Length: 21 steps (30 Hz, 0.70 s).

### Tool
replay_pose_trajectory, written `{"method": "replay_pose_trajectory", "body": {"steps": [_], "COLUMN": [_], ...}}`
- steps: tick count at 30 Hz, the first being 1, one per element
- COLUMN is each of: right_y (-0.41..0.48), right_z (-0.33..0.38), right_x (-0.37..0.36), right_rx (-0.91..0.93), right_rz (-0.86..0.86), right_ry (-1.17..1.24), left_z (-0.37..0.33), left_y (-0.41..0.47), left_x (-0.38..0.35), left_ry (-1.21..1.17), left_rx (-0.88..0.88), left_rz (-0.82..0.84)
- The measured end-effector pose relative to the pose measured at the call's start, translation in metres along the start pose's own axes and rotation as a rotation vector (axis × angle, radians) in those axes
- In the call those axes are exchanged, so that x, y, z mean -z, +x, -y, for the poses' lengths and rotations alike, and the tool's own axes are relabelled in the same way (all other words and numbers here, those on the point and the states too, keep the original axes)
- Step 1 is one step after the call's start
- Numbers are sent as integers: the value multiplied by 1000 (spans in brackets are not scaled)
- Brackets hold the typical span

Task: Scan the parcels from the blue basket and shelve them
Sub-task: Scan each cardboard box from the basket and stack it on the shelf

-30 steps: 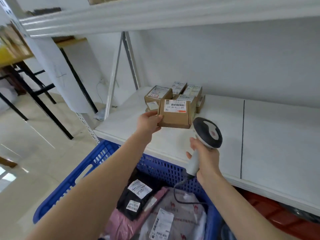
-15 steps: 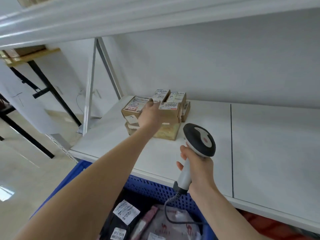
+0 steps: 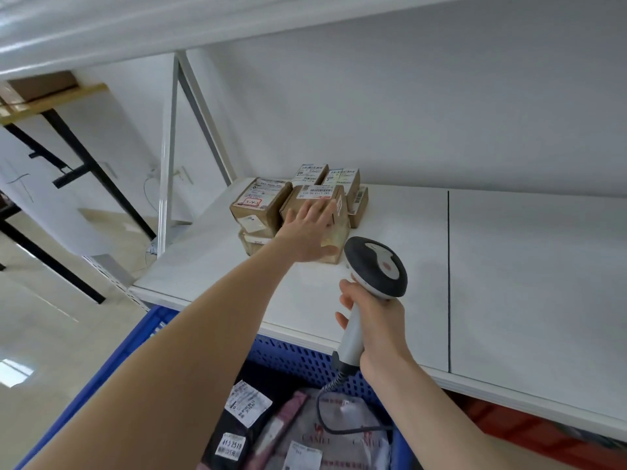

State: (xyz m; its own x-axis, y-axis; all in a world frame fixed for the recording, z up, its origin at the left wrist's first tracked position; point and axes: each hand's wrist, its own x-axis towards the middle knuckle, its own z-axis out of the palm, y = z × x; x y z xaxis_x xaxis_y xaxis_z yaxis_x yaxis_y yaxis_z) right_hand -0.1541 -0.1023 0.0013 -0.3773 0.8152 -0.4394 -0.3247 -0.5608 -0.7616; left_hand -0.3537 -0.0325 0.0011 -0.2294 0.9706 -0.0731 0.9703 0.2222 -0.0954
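Black-legged table (image 3: 54, 103) left, on glossy tiled floor (image 3: 51, 334).

A left hand (image 3: 307, 232), fingers straight, touches a cardboard parcel (image 3: 317, 192) near the shelf's (image 3: 509, 266) back left corner; the right hand (image 3: 378, 322) grips a barcode scanner (image 3: 376, 266) at its front edge.

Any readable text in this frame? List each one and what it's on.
"CAMEL": grey mailer in the basket.
"415 2519": label on black bag.
"3-4-3", handwritten, roughly legible: red-edged sticker on left box.
Other box labels: barcodes and print too small to read.
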Motion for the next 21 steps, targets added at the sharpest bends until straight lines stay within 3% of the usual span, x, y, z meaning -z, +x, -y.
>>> {"method": "replay_pose_trajectory", "body": {"steps": [16,21], "right_y": [2,3], "right_z": [-15,-12], "right_x": [-5,-2], "right_rx": [-75,-82], "right_rz": [20,18], "right_ry": [-34,-44], "left_z": [16,21], "left_y": [12,-1], "left_x": [4,8], "left_ry": [-23,-125], "left_rx": [-52,-65], "left_rz": [93,14]}}
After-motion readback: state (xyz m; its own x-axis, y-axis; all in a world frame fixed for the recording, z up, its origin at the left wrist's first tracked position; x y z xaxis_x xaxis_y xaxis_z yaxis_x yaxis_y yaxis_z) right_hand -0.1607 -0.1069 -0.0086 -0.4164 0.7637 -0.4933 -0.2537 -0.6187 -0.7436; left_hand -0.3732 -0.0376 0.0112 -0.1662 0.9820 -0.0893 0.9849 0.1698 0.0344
